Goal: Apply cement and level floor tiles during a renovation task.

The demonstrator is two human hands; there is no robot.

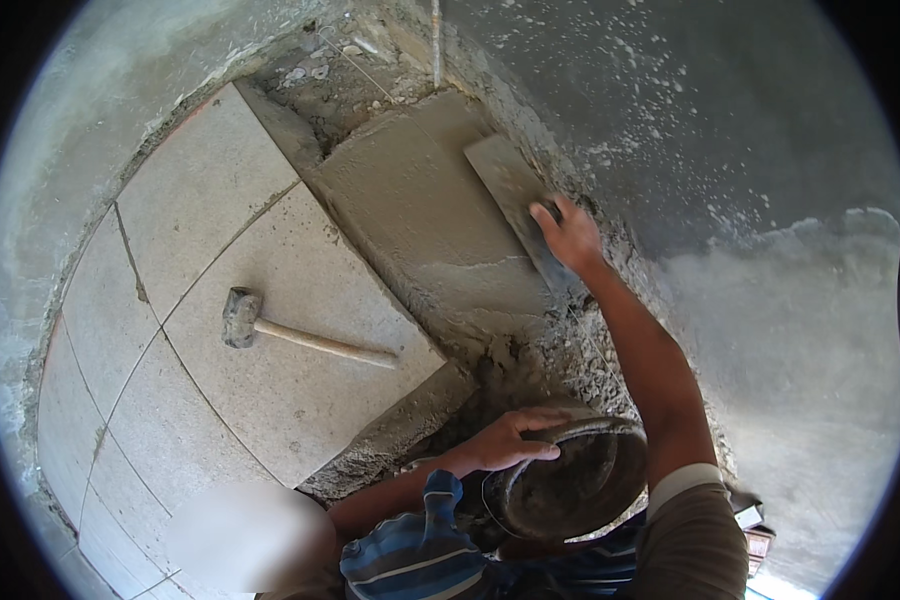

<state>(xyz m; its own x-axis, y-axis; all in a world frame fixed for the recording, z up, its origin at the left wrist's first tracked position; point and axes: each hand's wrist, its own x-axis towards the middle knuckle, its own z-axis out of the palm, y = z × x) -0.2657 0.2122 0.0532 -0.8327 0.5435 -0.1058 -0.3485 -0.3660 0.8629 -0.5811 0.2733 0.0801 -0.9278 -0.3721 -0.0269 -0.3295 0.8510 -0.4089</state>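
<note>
My right hand [570, 237] holds a long, flat plastering trowel [510, 190], its blade lying on a bed of wet grey mortar [425, 185] beside the wall. The mortar surface looks mostly smooth toward the far end and rougher at the near edge. Close to my body, my left hand [510, 440] grips the rim of a dark, mortar-stained bucket [575, 490], the thumb over its edge. The bucket is tilted, and its inside looks dark with grey residue. To the left, a mallet [240, 318] with a wooden handle rests on the laid floor tiles [330, 400].
Plastered walls [720, 150] run along the right and the far left. Rubble and loose mortar [590, 350] line the foot of the right wall. A thin upright rod [436, 45] stands at the far corner, with a string [360, 70] near it. A striped cloth [415, 550] shows below.
</note>
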